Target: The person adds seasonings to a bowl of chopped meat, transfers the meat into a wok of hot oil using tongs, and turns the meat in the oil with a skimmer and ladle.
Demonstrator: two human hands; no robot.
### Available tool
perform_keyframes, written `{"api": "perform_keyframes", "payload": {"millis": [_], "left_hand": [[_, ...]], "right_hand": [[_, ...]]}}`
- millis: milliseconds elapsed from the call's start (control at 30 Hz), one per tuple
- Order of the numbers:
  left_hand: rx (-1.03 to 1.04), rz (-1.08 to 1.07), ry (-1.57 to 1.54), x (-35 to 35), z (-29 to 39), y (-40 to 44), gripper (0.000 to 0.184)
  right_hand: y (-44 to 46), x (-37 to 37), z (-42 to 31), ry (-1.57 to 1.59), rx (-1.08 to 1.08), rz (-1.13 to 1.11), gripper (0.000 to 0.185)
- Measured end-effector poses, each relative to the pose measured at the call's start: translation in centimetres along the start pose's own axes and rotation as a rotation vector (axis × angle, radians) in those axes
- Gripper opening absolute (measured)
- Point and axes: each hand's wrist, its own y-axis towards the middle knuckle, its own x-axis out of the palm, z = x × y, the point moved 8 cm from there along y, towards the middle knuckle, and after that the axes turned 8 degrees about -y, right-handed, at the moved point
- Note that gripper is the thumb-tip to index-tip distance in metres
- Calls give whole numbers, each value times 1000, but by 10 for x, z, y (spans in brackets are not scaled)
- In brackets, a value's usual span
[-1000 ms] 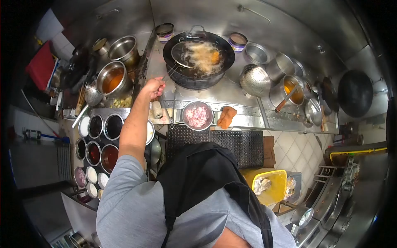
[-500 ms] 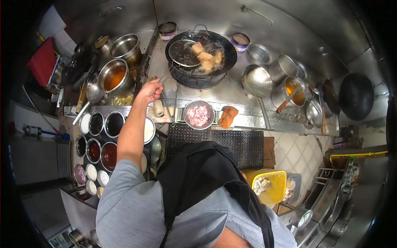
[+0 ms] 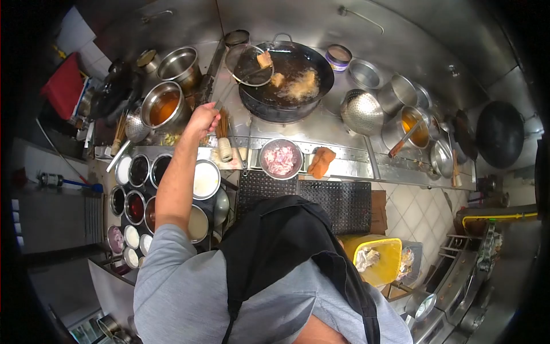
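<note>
My left hand (image 3: 205, 119) is closed around the thin handle of a round mesh skimmer (image 3: 242, 62). The skimmer lies tilted across the left side of a black wok (image 3: 321, 60) full of dark oil. A golden fried piece (image 3: 264, 59) rests at the right part of the mesh, and a smaller piece (image 3: 277, 79) is by its rim. Further right, a larger pale-gold piece (image 3: 303, 86) bubbles in the oil. Just below my left hand stands a bamboo brush (image 3: 224, 143) with a wrapped handle. My right hand is hidden below my body and apron.
A bowl of raw pink meat (image 3: 281, 158) and an orange cloth (image 3: 321, 162) sit at the counter's front edge. A perforated ladle (image 3: 362, 113) lies right of the wok. Left are a pot of amber liquid (image 3: 163, 106) and several sauce tubs (image 3: 134, 207). A yellow bin (image 3: 385, 261) stands below.
My left hand has pulled the skimmer up and left, partly over the wok's rim. One fried piece now sits on the mesh. The view has shifted slightly.
</note>
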Motion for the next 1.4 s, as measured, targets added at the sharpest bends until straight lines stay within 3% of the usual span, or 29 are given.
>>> {"api": "perform_keyframes", "payload": {"millis": [133,333,433,567,667,700,833,1167,1333,1400], "left_hand": [[0,-24,-32,15,-8,4,53],[-10,-50,-11,34,-11,10,66],[29,-7,72,42,-6,5,66],[117,67,335,32,5,-1,55],[448,128,752,26,36,-9,50],[361,135,755,22,39,-14,48],[493,122,1044,11,64,-26,44],[421,51,1152,42,150,-99,42],[598,122,1222,57,138,-44,44],[568,123,1272,69,124,-20,45]], "right_hand": [[30,7,18,-150,45,18,39],[14,3,17,-10,14,71,36],[59,40,63,-143,-253,-12,33],[-1,13,24,14,19,-1,31],[-15,4,13,31,57,12,31],[-17,1,9,26,59,18,31],[-28,-15,-10,-5,67,39,31],[-56,-53,-65,-10,70,60,29],[-46,-48,-57,73,69,65,29],[-31,-41,-45,165,21,59,30]]}}
